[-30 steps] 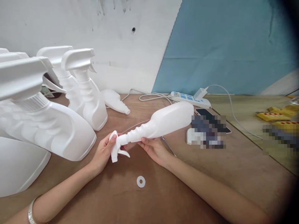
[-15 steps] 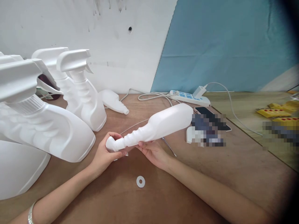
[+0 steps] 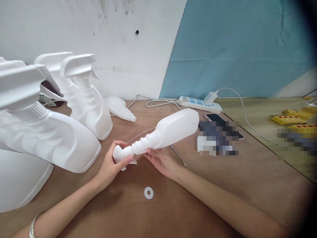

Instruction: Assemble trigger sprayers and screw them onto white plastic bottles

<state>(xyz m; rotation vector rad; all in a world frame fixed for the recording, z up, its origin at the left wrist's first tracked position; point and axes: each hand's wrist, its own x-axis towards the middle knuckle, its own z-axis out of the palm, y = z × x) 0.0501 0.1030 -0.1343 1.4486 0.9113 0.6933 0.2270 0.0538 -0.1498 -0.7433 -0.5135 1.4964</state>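
A white spray bottle (image 3: 177, 129) is held tilted above the table, its base pointing to the upper right and its trigger head (image 3: 119, 154) to the lower left. My left hand (image 3: 112, 163) is closed around the trigger head, thumb along the near side. My right hand (image 3: 162, 162) grips the ribbed neck from below, with some fingers hidden behind the bottle. Below the hands, a flat white ring (image 3: 149, 193) lies on the brown table (image 3: 138, 218). Behind the bottle, a thin metal tool (image 3: 178, 155) is partly covered.
Several white spray bottles (image 3: 74, 142) stand at the left. One without a head (image 3: 120, 108) lies near the wall. A power strip (image 3: 200, 104) with a charger and cable sits at the back, near a phone (image 3: 223, 124). Yellow objects (image 3: 289, 119) lie at the far right.
The held spray bottle has shifted slightly left and turned a little about its length, so more of the trigger shows below my left hand. Both hands keep their hold.
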